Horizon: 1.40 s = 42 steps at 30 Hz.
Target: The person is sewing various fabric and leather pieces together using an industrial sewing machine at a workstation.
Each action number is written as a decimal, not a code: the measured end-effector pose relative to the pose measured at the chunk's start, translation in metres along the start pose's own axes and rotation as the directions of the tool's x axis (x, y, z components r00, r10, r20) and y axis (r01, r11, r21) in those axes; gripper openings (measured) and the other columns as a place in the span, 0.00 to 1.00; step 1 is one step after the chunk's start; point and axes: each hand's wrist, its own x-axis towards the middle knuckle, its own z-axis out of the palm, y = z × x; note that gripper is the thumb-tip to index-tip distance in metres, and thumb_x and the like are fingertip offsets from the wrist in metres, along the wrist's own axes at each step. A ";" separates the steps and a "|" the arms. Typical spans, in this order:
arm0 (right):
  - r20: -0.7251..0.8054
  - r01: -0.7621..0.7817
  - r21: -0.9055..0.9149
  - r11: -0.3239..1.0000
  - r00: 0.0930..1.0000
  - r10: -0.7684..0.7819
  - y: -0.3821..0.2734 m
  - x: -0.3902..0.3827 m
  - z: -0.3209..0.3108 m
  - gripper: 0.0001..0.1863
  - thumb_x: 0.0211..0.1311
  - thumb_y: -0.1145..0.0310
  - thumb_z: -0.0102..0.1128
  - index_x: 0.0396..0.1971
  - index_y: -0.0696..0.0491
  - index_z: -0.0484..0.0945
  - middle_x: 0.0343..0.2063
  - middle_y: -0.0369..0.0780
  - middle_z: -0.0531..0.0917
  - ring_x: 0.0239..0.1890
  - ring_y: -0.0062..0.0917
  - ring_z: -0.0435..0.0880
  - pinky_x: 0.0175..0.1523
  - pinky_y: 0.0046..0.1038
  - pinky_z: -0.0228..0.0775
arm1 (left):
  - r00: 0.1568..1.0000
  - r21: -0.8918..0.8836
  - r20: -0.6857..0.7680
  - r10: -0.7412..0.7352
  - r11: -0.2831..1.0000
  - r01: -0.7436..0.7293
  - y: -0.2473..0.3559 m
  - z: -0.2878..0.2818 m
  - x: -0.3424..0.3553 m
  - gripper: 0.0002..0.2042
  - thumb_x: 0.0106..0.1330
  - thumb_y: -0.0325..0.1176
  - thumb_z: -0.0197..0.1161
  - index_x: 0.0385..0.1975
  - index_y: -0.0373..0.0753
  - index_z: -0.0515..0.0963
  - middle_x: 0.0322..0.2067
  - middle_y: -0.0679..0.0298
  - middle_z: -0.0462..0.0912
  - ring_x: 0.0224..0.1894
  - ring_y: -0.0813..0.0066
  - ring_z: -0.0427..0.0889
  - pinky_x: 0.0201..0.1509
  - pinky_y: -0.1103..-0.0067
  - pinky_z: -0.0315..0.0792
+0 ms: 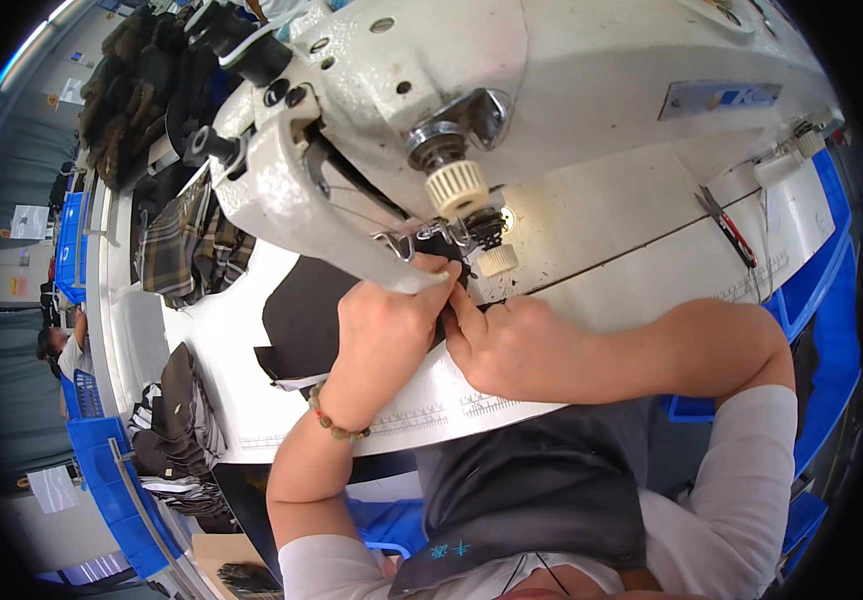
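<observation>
A piece of black cloth lies on the white sewing table, its inner edge running under the head of a pale industrial sewing machine. My left hand, with a beaded bracelet at the wrist, grips the cloth close to the needle area. Right beside it, my right hand has thumb and forefinger pinched on the cloth's edge. The fingertips of both hands nearly meet. The machine's pale curved arm partly covers the left fingers, and the exact stitching point is hidden.
Red-handled snips rest on the machine bed at the right. Plaid cloth pieces are stacked on the left of the table. Lower left hangs a bundle of dark cloth. Blue bins line the left side, and another person is far left.
</observation>
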 end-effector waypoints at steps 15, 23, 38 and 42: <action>-0.004 -0.027 0.118 0.993 1.000 0.028 0.005 0.004 0.004 0.16 0.48 0.70 0.58 0.33 0.68 0.82 0.39 0.69 0.81 0.14 0.25 0.81 0.17 0.26 0.70 | 0.996 -0.001 -0.092 -0.017 1.000 0.017 -0.012 0.011 0.000 0.13 0.49 0.24 0.66 0.37 0.43 0.85 0.37 0.69 0.85 0.35 0.67 0.82 0.34 0.76 0.77; 0.000 -0.028 0.092 0.995 1.000 0.028 0.005 0.004 0.007 0.18 0.49 0.70 0.58 0.35 0.69 0.82 0.40 0.69 0.81 0.15 0.26 0.82 0.17 0.26 0.71 | 0.980 -0.049 -0.200 -0.011 0.999 0.001 -0.015 0.014 0.003 0.11 0.49 0.21 0.68 0.33 0.38 0.85 0.31 0.64 0.83 0.32 0.65 0.82 0.33 0.74 0.76; -0.049 -0.003 0.100 0.995 0.999 0.008 0.006 0.003 0.005 0.14 0.46 0.71 0.58 0.30 0.67 0.80 0.35 0.67 0.82 0.13 0.24 0.78 0.15 0.25 0.67 | 0.997 -0.022 -0.061 -0.048 0.999 0.047 -0.005 0.007 -0.005 0.13 0.48 0.22 0.65 0.35 0.42 0.85 0.32 0.70 0.80 0.27 0.68 0.82 0.27 0.75 0.76; -0.055 -0.015 0.107 0.994 0.998 0.021 0.004 0.004 0.003 0.14 0.45 0.71 0.58 0.29 0.67 0.81 0.35 0.67 0.82 0.13 0.24 0.78 0.15 0.25 0.67 | 0.995 -0.033 -0.086 -0.044 0.999 0.041 -0.002 0.005 -0.005 0.14 0.48 0.22 0.65 0.35 0.42 0.85 0.31 0.69 0.80 0.26 0.67 0.82 0.27 0.75 0.76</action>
